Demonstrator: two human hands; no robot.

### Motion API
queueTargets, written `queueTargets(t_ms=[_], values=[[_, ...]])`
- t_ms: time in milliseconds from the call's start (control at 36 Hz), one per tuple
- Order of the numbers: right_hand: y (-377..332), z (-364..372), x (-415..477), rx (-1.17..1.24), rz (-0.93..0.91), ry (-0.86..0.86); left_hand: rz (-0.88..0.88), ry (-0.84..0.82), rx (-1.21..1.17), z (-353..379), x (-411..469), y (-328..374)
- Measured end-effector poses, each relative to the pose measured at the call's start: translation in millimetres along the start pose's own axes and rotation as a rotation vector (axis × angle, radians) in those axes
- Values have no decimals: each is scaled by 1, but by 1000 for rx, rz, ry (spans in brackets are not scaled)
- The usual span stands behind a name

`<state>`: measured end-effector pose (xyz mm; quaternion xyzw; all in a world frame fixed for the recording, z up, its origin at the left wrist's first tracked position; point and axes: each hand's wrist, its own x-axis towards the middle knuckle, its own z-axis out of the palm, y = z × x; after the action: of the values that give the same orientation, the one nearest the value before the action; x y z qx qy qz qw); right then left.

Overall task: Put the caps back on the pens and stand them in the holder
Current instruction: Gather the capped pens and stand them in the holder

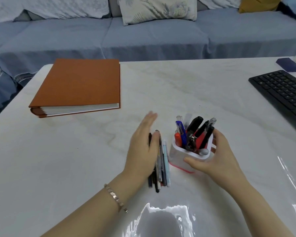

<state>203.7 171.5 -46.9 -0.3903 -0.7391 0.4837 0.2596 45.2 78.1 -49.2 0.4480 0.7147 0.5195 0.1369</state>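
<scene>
A white pen holder [178, 156] with a pink base stands near the table's front middle, with several capped pens [195, 132] standing in it. My right hand [219, 156] grips the holder from the right, thumb on its front wall. Just left of it, a bundle of several pens [162, 161] lies flat on the table. My left hand [143, 147] stands on its edge with straight fingers, pressing against the bundle's left side. Whether those pens are capped is unclear.
An orange-brown book [80, 86] lies at the back left of the marble table [178, 86]. A black keyboard [284, 93] is at the right edge, a dark blue item [288, 64] behind it. A blue sofa [143, 36] lies beyond.
</scene>
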Motion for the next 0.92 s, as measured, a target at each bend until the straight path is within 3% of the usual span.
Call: queueTargets(t_ms=[83, 139, 611, 694, 750, 861, 917], values=[[1, 0, 0, -2, 8, 5, -392, -49, 268, 0, -6, -18], [1, 0, 0, 1, -3, 9, -505, -162, 373, 2, -10, -24], [-3, 1, 0, -14, -20, 0, -497, -392, 595, -16, 3, -36], [-4, 1, 0, -11, -42, 2, -480, -330, 589, -20, 4, -38], [-4, 1, 0, -18, -50, -1, -473, -222, 470, -24, 7, -35], [-2, 1, 0, -27, -11, -10, -438, 40, -230, -28, 17, -3], [-3, 1, 1, -21, -31, -4, -353, 84, -455, -30, 22, 20]])
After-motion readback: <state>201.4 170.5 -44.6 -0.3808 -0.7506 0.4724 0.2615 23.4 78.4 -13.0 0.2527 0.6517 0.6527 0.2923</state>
